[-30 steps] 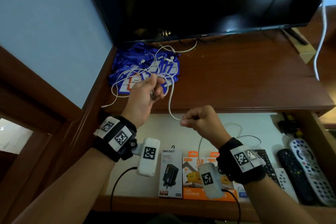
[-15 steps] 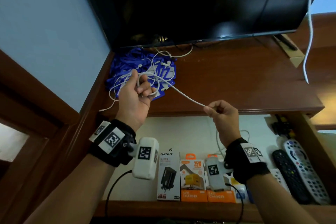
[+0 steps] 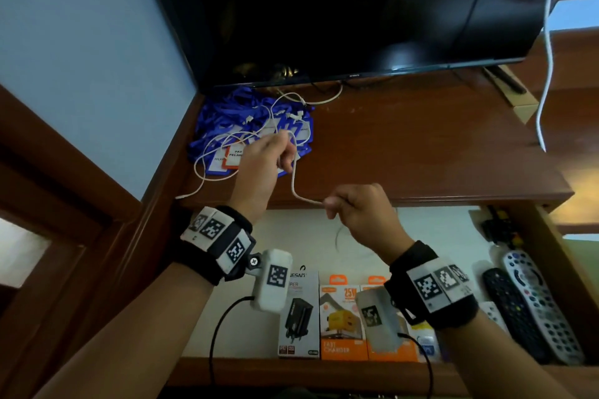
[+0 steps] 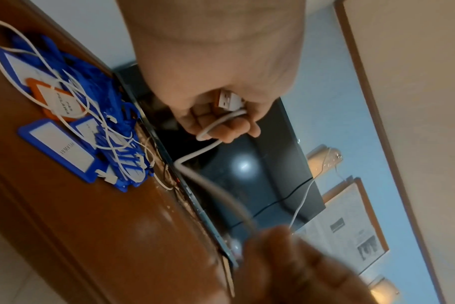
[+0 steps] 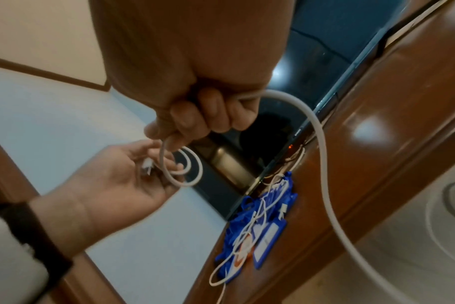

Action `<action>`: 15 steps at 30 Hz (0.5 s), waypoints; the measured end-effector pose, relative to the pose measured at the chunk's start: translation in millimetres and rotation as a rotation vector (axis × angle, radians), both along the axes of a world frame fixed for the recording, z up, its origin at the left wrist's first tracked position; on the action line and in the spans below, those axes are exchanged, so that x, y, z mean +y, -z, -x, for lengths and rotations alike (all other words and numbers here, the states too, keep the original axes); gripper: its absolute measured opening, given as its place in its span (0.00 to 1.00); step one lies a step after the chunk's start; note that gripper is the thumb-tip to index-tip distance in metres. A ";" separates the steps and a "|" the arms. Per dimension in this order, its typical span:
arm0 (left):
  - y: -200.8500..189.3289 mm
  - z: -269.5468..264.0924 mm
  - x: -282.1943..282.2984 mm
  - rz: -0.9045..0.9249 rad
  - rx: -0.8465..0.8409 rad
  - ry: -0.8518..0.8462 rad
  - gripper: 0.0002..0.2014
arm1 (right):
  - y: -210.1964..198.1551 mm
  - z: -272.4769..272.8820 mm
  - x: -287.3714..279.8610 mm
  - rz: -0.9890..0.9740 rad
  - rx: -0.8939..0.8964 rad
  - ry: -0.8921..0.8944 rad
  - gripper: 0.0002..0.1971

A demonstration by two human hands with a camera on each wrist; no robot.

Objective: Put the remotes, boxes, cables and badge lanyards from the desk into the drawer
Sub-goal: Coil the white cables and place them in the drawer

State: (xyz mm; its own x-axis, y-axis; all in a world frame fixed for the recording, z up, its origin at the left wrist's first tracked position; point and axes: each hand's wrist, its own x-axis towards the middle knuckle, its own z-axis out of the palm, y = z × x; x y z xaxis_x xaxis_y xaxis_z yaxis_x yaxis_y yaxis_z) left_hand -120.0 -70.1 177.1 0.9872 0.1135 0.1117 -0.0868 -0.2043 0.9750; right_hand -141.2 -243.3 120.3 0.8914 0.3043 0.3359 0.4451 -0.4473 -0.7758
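1. Our right hand [image 3: 359,210] is curled over the open drawer [image 3: 356,236], pinching the white cable [image 3: 293,185] at its fingertips.
2. Our left hand [image 3: 259,165] closes round the cable's other end above the desk [image 3: 405,146]; only the left wrist view shows the USB plug [image 4: 227,100] tucked in its palm, and only the right wrist view shows the loop [image 5: 185,168] coiled there.
3. The cable sags between both hands.
4. In the drawer lie charger boxes [image 3: 340,317] and remotes [image 3: 531,304].
5. Beyond the left hand, blue badge lanyards [image 3: 227,116] lie heaped on the desk under more white cables [image 3: 207,155], below the television [image 3: 356,10].
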 end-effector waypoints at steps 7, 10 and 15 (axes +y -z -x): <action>22.0 12.3 -16.0 -0.083 0.187 0.199 0.20 | -21.8 -3.8 -16.1 -0.324 0.084 0.034 0.17; 20.1 18.3 -23.2 0.102 0.269 0.303 0.19 | -22.8 -6.0 -21.9 -0.422 0.105 0.095 0.19; 14.7 22.6 -29.0 0.130 0.317 0.448 0.20 | -23.8 -10.2 -29.0 -0.470 0.112 0.212 0.21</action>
State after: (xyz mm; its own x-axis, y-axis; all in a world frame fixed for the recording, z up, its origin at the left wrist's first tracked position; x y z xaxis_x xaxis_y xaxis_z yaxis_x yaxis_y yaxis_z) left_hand -142.7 -99.1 162.4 0.9251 -0.3316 -0.1849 0.1635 -0.0915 0.9823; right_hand -131.0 -272.3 144.2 0.9554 -0.0468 0.2916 0.2852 -0.1105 -0.9521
